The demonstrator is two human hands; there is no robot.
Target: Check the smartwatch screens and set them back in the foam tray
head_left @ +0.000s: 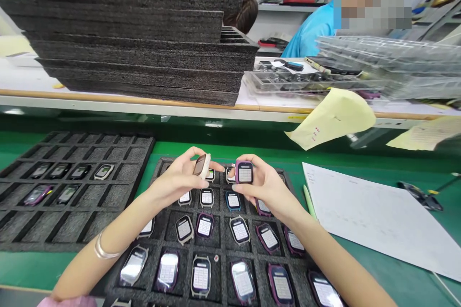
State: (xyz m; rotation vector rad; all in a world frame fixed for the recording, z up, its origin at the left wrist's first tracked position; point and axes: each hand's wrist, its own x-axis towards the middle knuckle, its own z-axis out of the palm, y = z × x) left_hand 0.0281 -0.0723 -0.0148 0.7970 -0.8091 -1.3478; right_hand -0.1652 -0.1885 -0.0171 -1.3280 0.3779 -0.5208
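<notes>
My left hand (187, 172) is closed on a pale-cased smartwatch (202, 166), tilted so that its dark screen faces left. Beside it, my right hand (257, 177) grips a purple smartwatch (244, 172) with its lit screen turned toward me. Neither watch has a strap that I can see. Both hands hover over the far part of a black foam tray (223, 242). Several strapless watches lie in the tray's compartments, mostly with white lit screens, such as a purple-edged one (205, 225) and a silver one (200, 276). My forearms hide parts of the tray.
At left lies a second foam tray (118, 192) with several watches. White paper (374, 216) and a green pen (309, 203) are at right. A tall foam stack (144, 43) and clear plastic trays (392, 67) stand on the shelf. Yellow notes (334, 115) hang from its edge. Two people are behind.
</notes>
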